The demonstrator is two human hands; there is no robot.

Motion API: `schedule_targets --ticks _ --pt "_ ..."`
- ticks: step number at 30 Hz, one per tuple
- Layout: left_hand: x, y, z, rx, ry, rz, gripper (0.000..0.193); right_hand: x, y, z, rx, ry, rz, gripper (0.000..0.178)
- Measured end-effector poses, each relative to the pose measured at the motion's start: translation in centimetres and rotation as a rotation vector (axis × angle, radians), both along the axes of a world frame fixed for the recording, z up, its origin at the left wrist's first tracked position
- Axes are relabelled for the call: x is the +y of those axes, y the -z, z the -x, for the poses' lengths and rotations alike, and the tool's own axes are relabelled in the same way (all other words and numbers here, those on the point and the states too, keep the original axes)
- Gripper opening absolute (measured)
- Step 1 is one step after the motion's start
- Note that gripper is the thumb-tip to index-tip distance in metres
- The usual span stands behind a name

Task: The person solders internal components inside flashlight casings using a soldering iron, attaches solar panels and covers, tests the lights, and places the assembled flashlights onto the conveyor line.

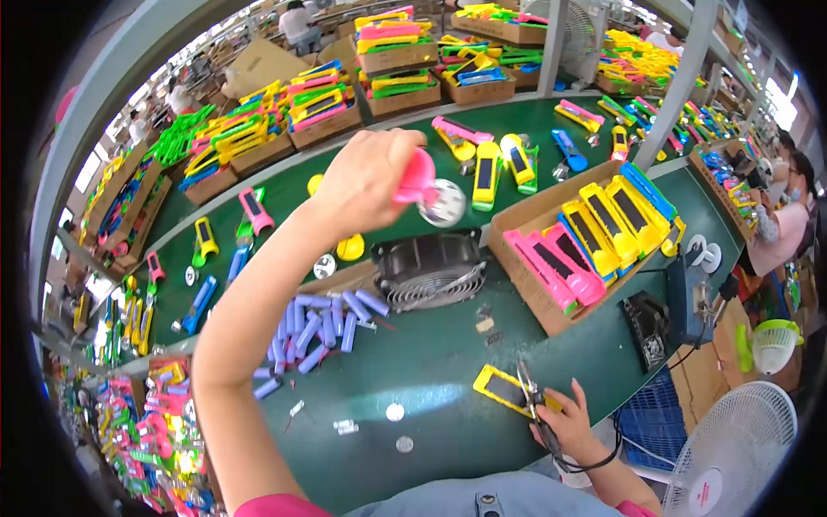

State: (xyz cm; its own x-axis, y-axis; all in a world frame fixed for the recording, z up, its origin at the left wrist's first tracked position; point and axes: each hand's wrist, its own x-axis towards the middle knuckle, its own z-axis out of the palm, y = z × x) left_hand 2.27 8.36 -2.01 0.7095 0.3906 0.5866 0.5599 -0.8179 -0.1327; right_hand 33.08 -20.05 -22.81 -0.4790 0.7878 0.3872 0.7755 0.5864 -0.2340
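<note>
My left hand (366,177) is raised above the middle of the bench, its fingers closed round a pink cup-shaped lamp head (418,177). A round white disc with dots (444,204) shows right beside that lamp head; whether the two are joined I cannot tell. At the front right, my right hand (567,422) grips what looks like a soldering iron (536,401) with a black cord. Its metal end lies over a yellow frame with a dark panel (500,389), which rests on the green bench (370,465).
A black fan (429,269) stands mid-bench, beside a pile of purple cylindrical cells (310,327). A cardboard box (551,323) of pink, yellow and blue lamp bodies sits to its right. Beyond runs a belt (345,159) with scattered lamps. A blue unit (689,302) and white fan (732,448) are at right.
</note>
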Motion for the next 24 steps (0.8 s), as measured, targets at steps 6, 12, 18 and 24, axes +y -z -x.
schedule_targets --ticks 6,12,18,24 --pt "-20.5 2.9 -3.4 0.484 0.036 0.402 0.046 -0.6 -0.5 0.4 0.026 -0.008 -0.082 0.039" --pt "-30.8 15.5 -4.5 0.538 -0.041 0.771 0.084 -0.3 0.1 0.6 0.164 -0.044 -0.126 0.029" --pt "-31.0 16.7 -4.8 -0.086 -0.130 0.777 0.050 0.1 -0.8 1.2 0.274 0.060 0.152 0.027" --pt "-32.4 16.8 -4.5 -1.461 -0.157 1.290 0.017 0.7 1.1 4.5 0.481 -0.077 0.219 0.033"
